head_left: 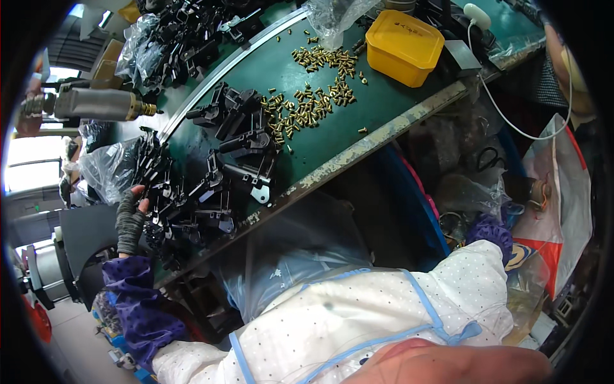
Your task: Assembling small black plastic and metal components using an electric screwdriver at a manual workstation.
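My left hand (130,217) wears a grey fingerless glove and a purple sleeve cover. It reaches to the left edge of a heap of black metal bracket assemblies (192,205). Thumb and finger stand apart at the heap, and I see nothing plainly held. On the right, a purple cuff (489,232) reaches over a bin with plastic bags beside the bench; what my right hand does there is hidden among the bags. More black bracket assemblies (233,115) lie further along the green bench (358,121), next to loose brass-coloured screws (310,105).
A lidded yellow plastic box (406,45) stands on the bench, near a white cable (505,118). A power screwdriver (96,104) hangs at left. Another pile of black parts (182,48) lies beyond the metal rail (224,61). A red-and-white sack (556,211) stands at right.
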Motion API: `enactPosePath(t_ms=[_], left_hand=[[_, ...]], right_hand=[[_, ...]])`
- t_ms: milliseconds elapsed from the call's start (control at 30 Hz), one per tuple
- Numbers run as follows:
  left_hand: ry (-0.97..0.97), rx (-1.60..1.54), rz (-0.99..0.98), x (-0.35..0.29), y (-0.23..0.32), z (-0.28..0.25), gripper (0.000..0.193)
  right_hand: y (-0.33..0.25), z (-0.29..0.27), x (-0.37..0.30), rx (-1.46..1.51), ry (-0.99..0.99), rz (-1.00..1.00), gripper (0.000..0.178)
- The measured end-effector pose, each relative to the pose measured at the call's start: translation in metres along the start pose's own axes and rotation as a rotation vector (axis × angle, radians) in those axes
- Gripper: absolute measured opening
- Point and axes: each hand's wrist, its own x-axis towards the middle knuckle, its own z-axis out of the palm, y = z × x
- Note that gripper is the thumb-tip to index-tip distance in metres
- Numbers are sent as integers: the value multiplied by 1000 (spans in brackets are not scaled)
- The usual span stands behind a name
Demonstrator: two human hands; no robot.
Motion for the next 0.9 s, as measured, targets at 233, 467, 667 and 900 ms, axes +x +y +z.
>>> enactPosePath(t_ms=[233, 467, 667, 900], left_hand=[[151, 29, 665, -11, 100, 38, 28], [-88, 160, 1365, 34, 286, 156, 38], [-211, 389, 1355, 83, 353, 212, 42], [-242, 482, 1321, 122, 319, 189, 36]], right_hand=[[18, 1, 21, 205, 28, 88, 19], [40, -64, 9, 1541, -108, 221, 20], [-38, -216, -121, 1936, -458, -365, 36], [-298, -243, -229, 1212, -508, -569, 23]])
